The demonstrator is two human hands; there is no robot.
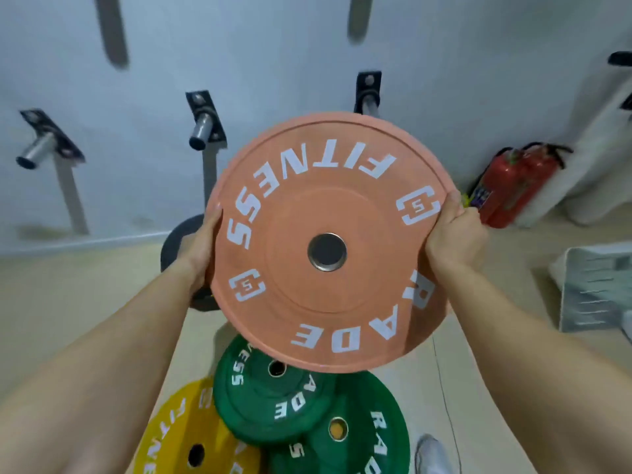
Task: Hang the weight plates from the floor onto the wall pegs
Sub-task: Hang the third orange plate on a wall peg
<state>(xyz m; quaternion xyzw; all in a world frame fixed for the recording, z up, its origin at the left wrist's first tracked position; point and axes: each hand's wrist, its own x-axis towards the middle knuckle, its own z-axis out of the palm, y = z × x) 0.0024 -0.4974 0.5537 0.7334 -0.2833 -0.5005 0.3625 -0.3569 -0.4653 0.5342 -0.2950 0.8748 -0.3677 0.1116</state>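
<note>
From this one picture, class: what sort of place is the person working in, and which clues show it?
Probably a gym or weights room: an orange weight plate lettered FITNESS, green plates and a yellow plate on the floor, steel pegs bolted to the wall.

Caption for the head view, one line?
The left hand and right hand grip an orange plate before wall pegs; green plates, yellow plate below.

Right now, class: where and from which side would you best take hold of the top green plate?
Likely its rim at opposite sides, from above: the top green plate lies flat, overlapping the yellow plate and a second green plate, so its raised edges leave finger room.
</note>
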